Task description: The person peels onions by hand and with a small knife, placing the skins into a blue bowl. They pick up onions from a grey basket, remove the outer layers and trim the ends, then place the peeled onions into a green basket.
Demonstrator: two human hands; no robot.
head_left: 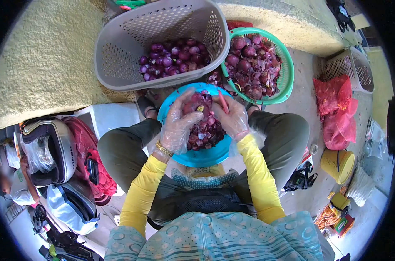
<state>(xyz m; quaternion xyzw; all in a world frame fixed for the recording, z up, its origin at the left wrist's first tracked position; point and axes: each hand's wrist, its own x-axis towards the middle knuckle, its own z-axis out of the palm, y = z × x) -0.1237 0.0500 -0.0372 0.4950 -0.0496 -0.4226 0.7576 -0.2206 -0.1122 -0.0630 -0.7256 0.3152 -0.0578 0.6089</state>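
Observation:
My left hand (179,124), in a clear plastic glove, is closed around a large red onion (196,104). The onion's pale yellowish end faces up between the thumb and fingers. Gripped in my gloved right hand (233,116) is a slim pink knife (223,102), pointing away from me; its cutting edge cannot be made out. Both hands are over a blue basin (173,153) between my knees. Dark red onion skins (205,137) lie in that basin below the hands.
Beyond the basin stands a grey perforated basket (119,56) holding peeled onions (175,56). To its right, a green basket (288,78) holds unpeeled onions and skins (256,65). Red mesh sacks (336,111) and a yellow bucket (339,166) are at right; helmets (54,150) at left.

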